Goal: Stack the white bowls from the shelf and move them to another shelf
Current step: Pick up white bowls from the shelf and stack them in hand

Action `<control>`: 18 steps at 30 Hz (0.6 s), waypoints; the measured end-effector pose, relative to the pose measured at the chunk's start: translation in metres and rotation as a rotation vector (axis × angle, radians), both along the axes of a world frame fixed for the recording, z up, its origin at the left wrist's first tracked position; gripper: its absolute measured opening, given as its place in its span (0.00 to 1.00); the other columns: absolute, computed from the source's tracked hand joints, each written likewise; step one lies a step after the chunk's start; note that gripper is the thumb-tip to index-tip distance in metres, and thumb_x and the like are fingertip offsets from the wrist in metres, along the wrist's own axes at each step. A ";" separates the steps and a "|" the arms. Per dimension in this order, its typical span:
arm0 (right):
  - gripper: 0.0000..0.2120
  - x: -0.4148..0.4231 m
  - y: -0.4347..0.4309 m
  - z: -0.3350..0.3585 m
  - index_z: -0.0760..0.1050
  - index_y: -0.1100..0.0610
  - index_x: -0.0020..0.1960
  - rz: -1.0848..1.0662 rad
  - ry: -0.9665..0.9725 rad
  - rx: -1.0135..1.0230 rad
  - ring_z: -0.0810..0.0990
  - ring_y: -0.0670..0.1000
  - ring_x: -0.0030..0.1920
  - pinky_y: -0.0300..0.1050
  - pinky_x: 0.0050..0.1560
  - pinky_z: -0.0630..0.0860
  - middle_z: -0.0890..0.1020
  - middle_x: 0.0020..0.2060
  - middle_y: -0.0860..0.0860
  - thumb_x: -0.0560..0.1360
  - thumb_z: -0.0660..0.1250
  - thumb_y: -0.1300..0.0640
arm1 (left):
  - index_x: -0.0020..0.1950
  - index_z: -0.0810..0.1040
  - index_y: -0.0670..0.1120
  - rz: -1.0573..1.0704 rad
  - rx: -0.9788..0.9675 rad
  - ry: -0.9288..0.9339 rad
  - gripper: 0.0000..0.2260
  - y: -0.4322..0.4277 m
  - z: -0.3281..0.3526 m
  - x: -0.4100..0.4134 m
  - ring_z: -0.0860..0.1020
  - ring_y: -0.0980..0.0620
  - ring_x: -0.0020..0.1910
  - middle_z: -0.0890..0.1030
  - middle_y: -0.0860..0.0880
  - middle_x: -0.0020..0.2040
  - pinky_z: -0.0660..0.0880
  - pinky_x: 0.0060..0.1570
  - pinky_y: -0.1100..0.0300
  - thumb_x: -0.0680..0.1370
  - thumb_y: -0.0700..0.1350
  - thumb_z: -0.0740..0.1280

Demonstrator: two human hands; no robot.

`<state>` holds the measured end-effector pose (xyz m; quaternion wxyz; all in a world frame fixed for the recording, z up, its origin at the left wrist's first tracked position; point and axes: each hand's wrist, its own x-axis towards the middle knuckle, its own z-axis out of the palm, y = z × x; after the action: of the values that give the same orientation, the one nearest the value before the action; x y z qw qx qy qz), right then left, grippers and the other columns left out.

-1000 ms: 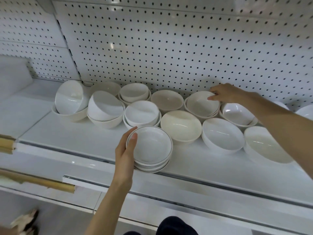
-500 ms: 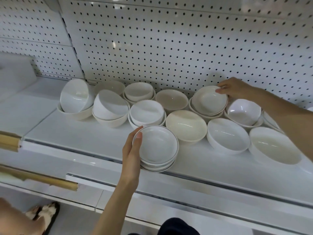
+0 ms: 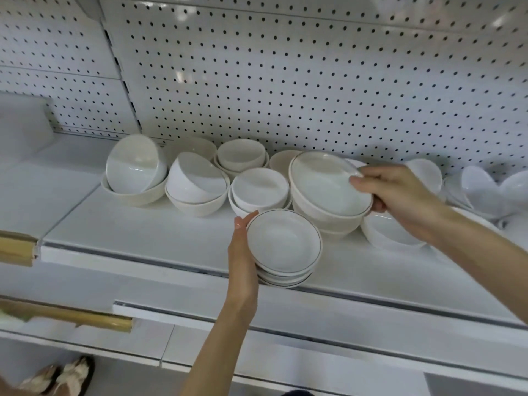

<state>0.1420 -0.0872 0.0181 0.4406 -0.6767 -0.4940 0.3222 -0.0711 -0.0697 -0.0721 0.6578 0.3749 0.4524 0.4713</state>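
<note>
Just then my left hand (image 3: 243, 252) lay with straight fingers against the left side of the short stack of shallow white dark-rimmed ceramic bowls (image 3: 283, 244), which sat at the front edge of the white metal shelf (image 3: 143, 232). My right hand (image 3: 400, 201) pinched the right rim of a deeper round white bowl (image 3: 325, 181), thumb on top, fingers curled beneath. It was tilted over the cream bowls (image 3: 328, 224) behind the stack; I couldn't tell whether they touched.

We note white perforated metal back panel (image 3: 314, 81), dark holes in regular grid, glare patches near top. Below it: white flat metal shelf (image 3: 143, 230). We see tan wooden rails (image 3: 71, 315) at left, grey floor (image 3: 120, 378) underneath.
</note>
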 end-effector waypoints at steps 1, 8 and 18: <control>0.10 -0.010 -0.004 -0.006 0.74 0.65 0.38 0.007 0.021 -0.007 0.68 0.43 0.20 0.37 0.27 0.60 0.69 0.20 0.45 0.77 0.63 0.65 | 0.60 0.78 0.58 -0.005 -0.001 -0.009 0.20 0.000 0.000 0.000 0.78 0.64 0.51 0.83 0.64 0.48 0.73 0.45 0.65 0.83 0.58 0.48; 0.08 -0.047 -0.015 -0.022 0.81 0.62 0.47 -0.008 0.046 -0.020 0.72 0.47 0.23 0.43 0.34 0.65 0.76 0.28 0.55 0.77 0.63 0.64 | 0.60 0.79 0.57 -0.024 -0.025 -0.032 0.23 0.003 -0.005 0.001 0.78 0.57 0.57 0.83 0.56 0.55 0.74 0.54 0.58 0.82 0.61 0.46; 0.16 -0.062 -0.018 -0.029 0.81 0.46 0.49 0.042 -0.015 -0.039 0.68 0.46 0.22 0.31 0.28 0.68 0.76 0.23 0.42 0.77 0.62 0.65 | 0.63 0.79 0.51 -0.021 -0.019 -0.079 0.26 0.005 -0.005 0.003 0.80 0.56 0.55 0.84 0.53 0.56 0.74 0.49 0.62 0.82 0.61 0.47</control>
<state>0.0797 -0.1047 -0.0105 0.4165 -0.6770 -0.5052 0.3360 -0.0679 -0.0651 -0.0768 0.6836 0.3543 0.4265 0.4746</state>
